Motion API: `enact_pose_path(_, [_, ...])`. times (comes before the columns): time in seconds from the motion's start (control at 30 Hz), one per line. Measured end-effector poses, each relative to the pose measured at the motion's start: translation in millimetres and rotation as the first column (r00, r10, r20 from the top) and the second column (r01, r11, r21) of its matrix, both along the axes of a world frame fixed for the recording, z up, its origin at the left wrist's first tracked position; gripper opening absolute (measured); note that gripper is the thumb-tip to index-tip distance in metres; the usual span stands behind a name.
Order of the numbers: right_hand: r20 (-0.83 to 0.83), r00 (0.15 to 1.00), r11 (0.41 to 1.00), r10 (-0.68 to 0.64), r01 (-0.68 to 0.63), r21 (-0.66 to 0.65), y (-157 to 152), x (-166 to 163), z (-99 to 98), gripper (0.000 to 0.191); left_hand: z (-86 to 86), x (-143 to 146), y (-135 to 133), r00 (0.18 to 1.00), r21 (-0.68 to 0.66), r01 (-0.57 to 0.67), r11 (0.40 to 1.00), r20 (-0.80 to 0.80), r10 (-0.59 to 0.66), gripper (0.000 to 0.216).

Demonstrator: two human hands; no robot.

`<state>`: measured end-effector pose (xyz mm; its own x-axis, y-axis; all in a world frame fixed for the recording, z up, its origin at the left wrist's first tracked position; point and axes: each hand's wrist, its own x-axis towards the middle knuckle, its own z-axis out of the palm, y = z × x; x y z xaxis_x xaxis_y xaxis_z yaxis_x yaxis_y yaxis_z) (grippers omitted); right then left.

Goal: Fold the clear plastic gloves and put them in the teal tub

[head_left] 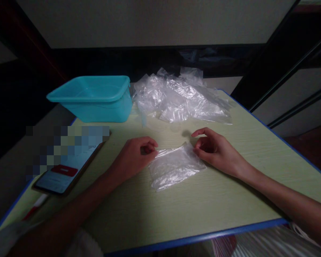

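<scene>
A clear plastic bag (176,166) lies on the table between my hands, its lower edge creased and shiny. My left hand (136,153) pinches the bag's upper left corner between thumb and fingers. At the upper right corner, my right hand (214,150) has its thumb and a curled finger at the bag's edge, with the index finger raised away. Beyond my hands, a heap of crumpled clear plastic bags (176,96) rests at the far side of the table.
A turquoise plastic basin (104,110) stands at the back left. Nearer on the left lies a phone (61,178) with its screen lit, beside a red and white pen-like object (36,206). The pale wood-grain table (155,221) has a blue edge.
</scene>
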<state>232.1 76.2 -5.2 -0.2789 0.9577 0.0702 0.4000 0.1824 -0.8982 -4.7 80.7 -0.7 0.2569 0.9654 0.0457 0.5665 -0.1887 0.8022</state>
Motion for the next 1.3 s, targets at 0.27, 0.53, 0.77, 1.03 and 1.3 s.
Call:
enact_pose_path(0.27, [0.124, 0.992, 0.997, 0.026, -0.034, 0.067, -3, -1, 2.1, 0.026, 0.5, 2, -1, 1.0, -0.01, -0.018, 1.0, 0.011, 0.019, 0.011])
enact_pose_path(0.53, [0.262, 0.964, 0.992, 0.033, -0.064, 0.111, -6, -4, 9.5, 0.026, 2.5, 5, 0, 1.0, -0.009, -0.03, 1.0, -0.004, 0.03, 0.013])
enact_pose_path(0.77, [0.429, 0.903, 0.96, -0.009, -0.112, 0.257, -7, -4, 8.2, 0.027, 0.8, 6, -1, 1.0, -0.007, -0.019, 1.0, -0.015, 0.019, 0.015])
enact_pose_path(1.03, [0.591, 0.771, 0.731, 0.236, -0.542, 0.415, -18, -4, 9.9, 0.051, 4.0, 7, -2, 0.999, -0.007, -0.01, 1.0, -0.031, 0.01, 0.016])
enact_pose_path(1.3, [0.746, 0.617, 0.717, 0.249, -0.636, 0.286, -22, -6, -1.7, 0.062, 4.0, 5, -1, 1.0, -0.034, 0.006, 0.999, -0.024, -0.007, 0.018])
